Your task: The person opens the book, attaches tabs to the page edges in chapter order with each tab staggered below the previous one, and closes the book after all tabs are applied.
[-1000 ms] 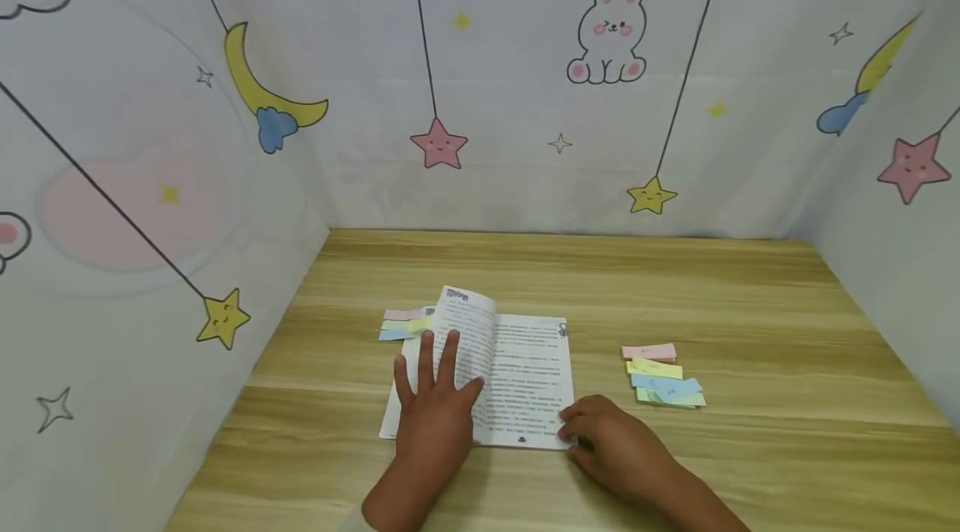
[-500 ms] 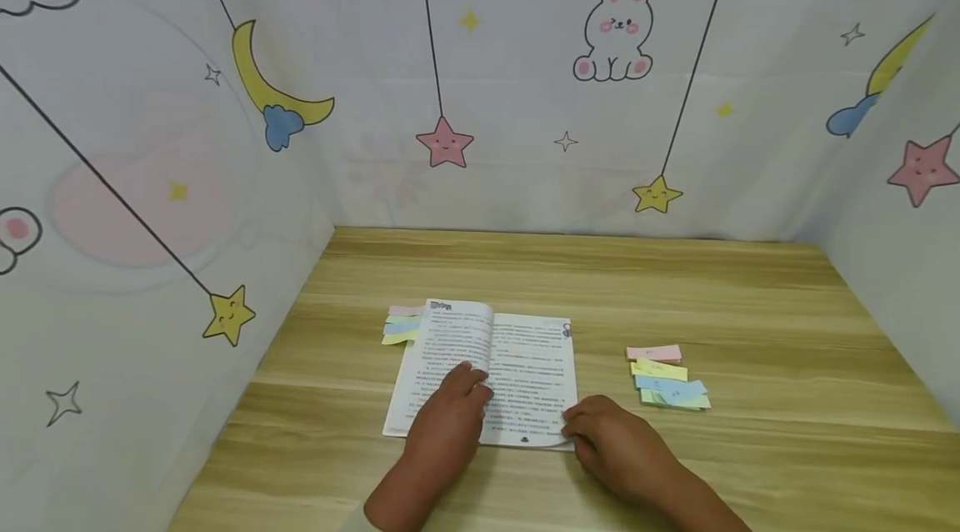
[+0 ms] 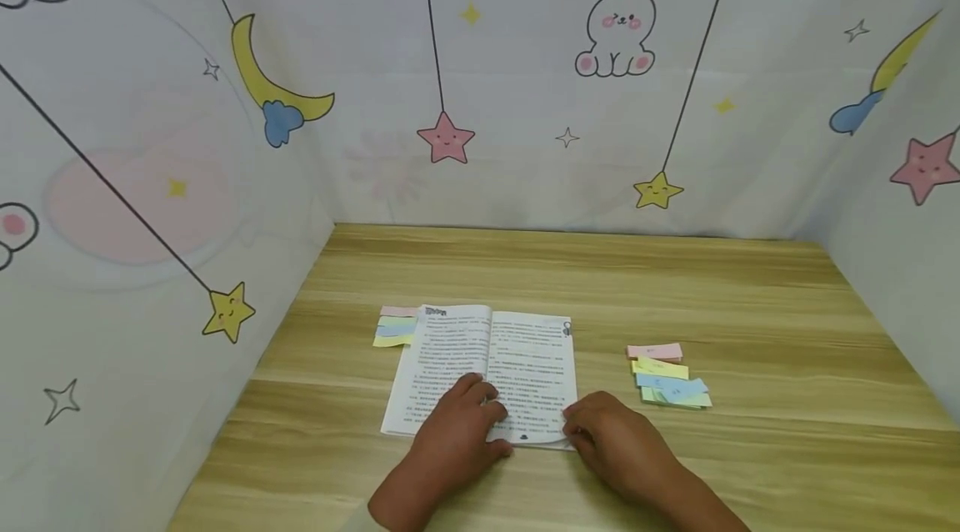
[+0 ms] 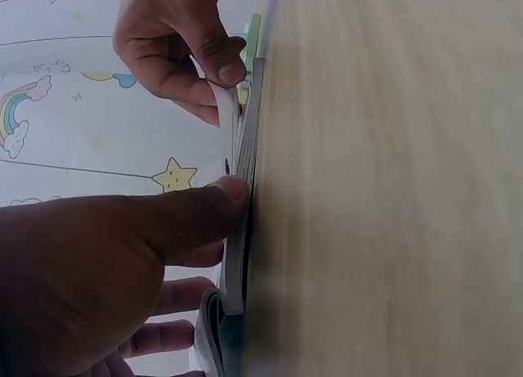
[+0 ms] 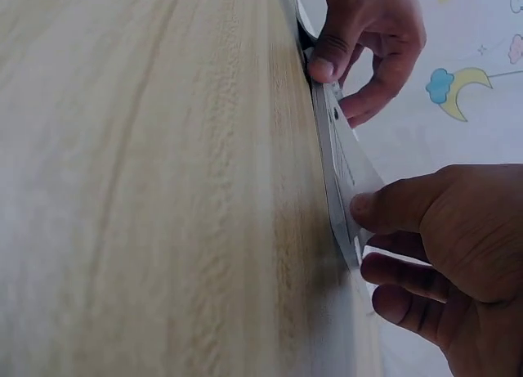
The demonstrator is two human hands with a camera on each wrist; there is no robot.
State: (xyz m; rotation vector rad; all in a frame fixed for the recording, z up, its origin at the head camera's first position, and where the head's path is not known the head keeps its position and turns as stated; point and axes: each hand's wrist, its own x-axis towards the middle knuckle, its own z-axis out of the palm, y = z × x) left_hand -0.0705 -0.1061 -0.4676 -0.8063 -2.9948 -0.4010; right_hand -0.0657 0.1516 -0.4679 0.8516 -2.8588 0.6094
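An open book (image 3: 450, 348) with printed pages lies on the table. My left hand (image 3: 461, 424) rests across the lower part near the fold, its thumb at the bottom edge. In the left wrist view, the left hand (image 4: 106, 262) has its thumb against the page edges and its fingers over the paper. My right hand (image 3: 618, 440) pinches the lower right corner of the right page (image 3: 532, 373). The right wrist view shows the right hand (image 5: 466, 238) with that corner lifted slightly between thumb and fingers. Pink, green, blue and yellow paper strips (image 3: 395, 327) stick out on the book's left side.
To the right of the book lies a group of pink, yellow, blue and green paper strips (image 3: 670, 378), some overlapping. The wooden table (image 3: 787, 323) is bounded behind and at both sides by white cloth (image 3: 517, 190) printed with stars, moons and a rabbit.
A raised page has come down flat on the left side. My left hand has shifted from the left page toward the fold. My right hand stays at the lower right corner, now lifted slightly.
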